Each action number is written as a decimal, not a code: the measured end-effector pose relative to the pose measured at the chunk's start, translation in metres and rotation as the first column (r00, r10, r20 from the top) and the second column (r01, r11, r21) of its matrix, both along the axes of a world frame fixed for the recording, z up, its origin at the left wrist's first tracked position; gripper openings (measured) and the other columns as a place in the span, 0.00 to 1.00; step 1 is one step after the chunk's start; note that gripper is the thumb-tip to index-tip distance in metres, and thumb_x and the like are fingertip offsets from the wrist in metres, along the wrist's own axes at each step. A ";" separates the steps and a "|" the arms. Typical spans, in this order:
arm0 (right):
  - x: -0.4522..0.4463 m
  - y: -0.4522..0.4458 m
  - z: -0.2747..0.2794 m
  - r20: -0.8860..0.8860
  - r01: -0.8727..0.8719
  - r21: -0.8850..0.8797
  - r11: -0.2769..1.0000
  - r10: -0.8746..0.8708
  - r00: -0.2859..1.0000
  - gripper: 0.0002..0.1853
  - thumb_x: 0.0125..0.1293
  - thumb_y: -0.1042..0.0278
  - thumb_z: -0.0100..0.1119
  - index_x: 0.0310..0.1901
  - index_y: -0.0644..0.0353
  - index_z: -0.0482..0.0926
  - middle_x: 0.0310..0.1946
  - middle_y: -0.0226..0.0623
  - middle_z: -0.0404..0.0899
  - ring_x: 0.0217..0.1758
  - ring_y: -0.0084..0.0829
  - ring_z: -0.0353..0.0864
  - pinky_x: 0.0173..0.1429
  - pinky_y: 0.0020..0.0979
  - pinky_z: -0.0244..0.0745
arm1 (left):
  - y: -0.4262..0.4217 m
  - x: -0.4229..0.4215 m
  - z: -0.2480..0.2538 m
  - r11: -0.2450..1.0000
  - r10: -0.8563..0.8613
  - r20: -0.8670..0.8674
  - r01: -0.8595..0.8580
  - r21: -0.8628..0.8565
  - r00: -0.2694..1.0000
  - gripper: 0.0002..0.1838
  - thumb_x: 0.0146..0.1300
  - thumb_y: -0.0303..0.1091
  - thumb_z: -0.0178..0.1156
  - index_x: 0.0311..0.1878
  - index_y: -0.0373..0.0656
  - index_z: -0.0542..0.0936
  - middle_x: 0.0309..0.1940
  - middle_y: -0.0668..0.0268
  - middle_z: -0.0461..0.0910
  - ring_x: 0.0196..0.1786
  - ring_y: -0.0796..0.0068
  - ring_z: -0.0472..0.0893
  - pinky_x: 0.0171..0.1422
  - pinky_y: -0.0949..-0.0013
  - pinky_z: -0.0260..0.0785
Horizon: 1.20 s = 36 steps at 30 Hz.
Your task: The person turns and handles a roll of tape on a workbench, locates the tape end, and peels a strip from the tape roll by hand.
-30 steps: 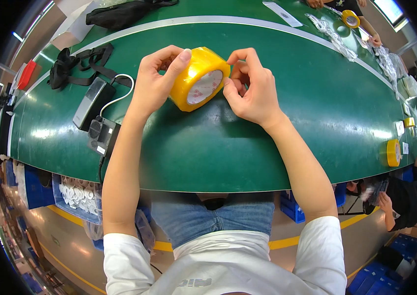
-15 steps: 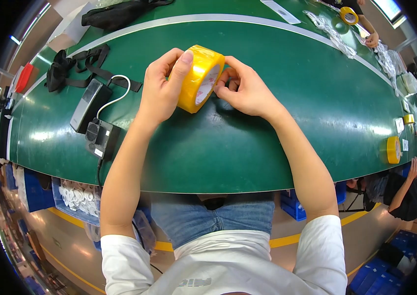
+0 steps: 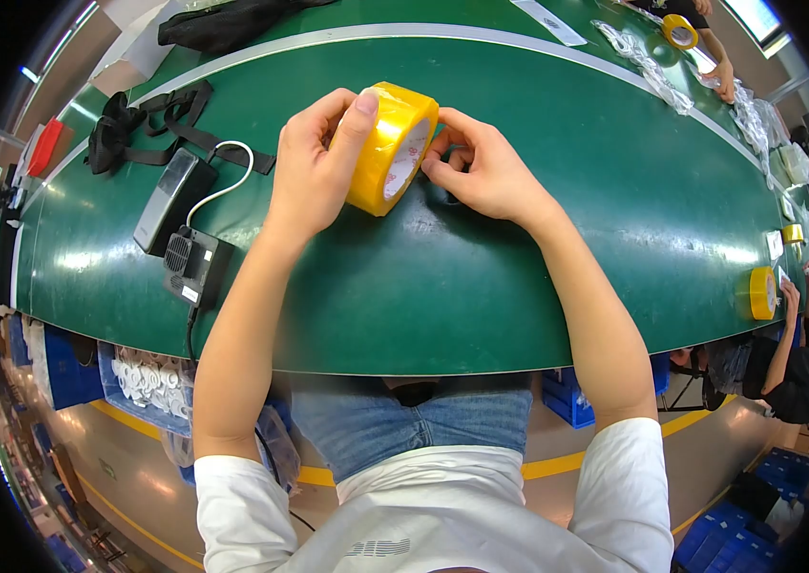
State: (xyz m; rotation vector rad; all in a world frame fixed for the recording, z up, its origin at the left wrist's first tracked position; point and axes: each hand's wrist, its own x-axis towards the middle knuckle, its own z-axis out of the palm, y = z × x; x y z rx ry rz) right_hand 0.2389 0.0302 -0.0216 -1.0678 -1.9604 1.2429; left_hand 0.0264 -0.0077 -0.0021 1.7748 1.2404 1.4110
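A wide roll of yellow packing tape (image 3: 384,143) is held up above the green table, tilted so that its white cardboard core faces right. My left hand (image 3: 318,162) grips it from the left, with the thumb lying across the tape's outer face. On the other side, my right hand (image 3: 487,172) has its fingers curled in against the roll's right edge. Its index fingertip touches near the top edge, and the thumb is bent close to the core. Whether these fingers pinch a tape end is hidden.
To the left lie a power bank (image 3: 175,201) with a white cable, a black device (image 3: 196,269) and black straps (image 3: 170,124). Another tape roll (image 3: 762,293) stands near the right edge. Co-workers' hands (image 3: 724,78) are at the far right, by clear plastic bags (image 3: 643,62).
The tape roll and both my hands have shifted very slightly, the grip looking the same. At the right, a co-worker's hands have moved along the table edge.
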 end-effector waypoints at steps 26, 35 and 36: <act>-0.009 -0.009 -0.005 0.114 -0.017 0.270 0.963 -0.014 0.993 0.26 0.62 0.63 0.64 0.63 0.58 0.78 0.37 0.28 0.87 0.33 0.30 0.83 0.42 0.34 0.80 | 0.017 -0.021 -0.011 0.958 -0.269 -0.183 0.244 -0.149 0.946 0.35 0.55 0.35 0.78 0.65 0.40 0.76 0.52 0.64 0.84 0.54 0.76 0.81 0.63 0.69 0.73; -0.010 -0.011 -0.004 0.187 -0.010 0.312 0.950 -0.051 0.981 0.21 0.64 0.61 0.63 0.57 0.56 0.83 0.38 0.34 0.87 0.37 0.36 0.85 0.45 0.37 0.81 | 0.020 -0.032 -0.034 0.962 -0.219 -0.139 0.189 -0.199 0.966 0.34 0.54 0.36 0.79 0.63 0.39 0.76 0.50 0.64 0.84 0.52 0.74 0.83 0.61 0.67 0.74; -0.011 -0.011 -0.005 0.196 0.000 0.345 0.939 -0.072 0.978 0.20 0.64 0.61 0.63 0.57 0.55 0.84 0.39 0.36 0.87 0.38 0.37 0.85 0.46 0.38 0.81 | 0.020 -0.031 -0.032 0.954 -0.243 -0.118 0.215 -0.207 0.963 0.34 0.53 0.36 0.80 0.62 0.39 0.77 0.50 0.64 0.84 0.52 0.74 0.83 0.60 0.67 0.74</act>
